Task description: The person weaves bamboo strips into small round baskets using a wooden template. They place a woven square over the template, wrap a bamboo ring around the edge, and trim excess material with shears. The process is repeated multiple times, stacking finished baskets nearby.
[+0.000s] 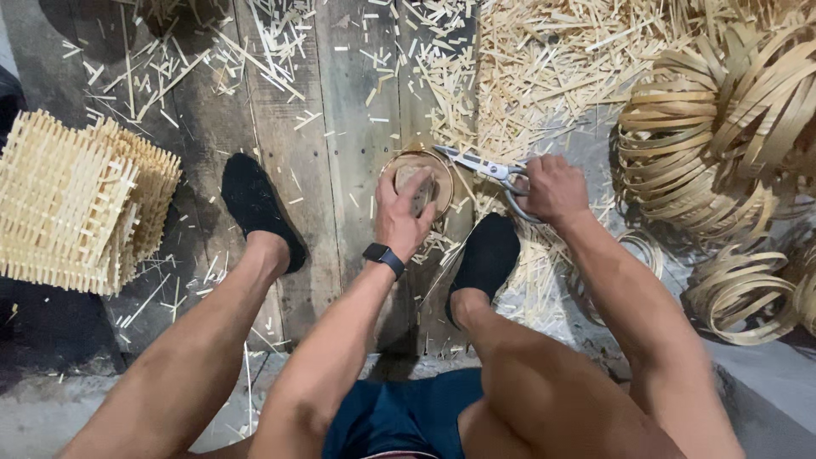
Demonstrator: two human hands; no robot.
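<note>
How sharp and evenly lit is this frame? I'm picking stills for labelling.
Head view: mostly sharp, left hand and scissors crisp; light is soft and even, without glare; the left edge beside the slat stack falls dark; wide-angle stretch enlarges the thighs at the bottom.

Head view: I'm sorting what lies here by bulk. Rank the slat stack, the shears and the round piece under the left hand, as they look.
1. Slat stack, by far the largest.
2. Shears and round piece: too close to rank, as the right hand and left hand hide parts of them.
</note>
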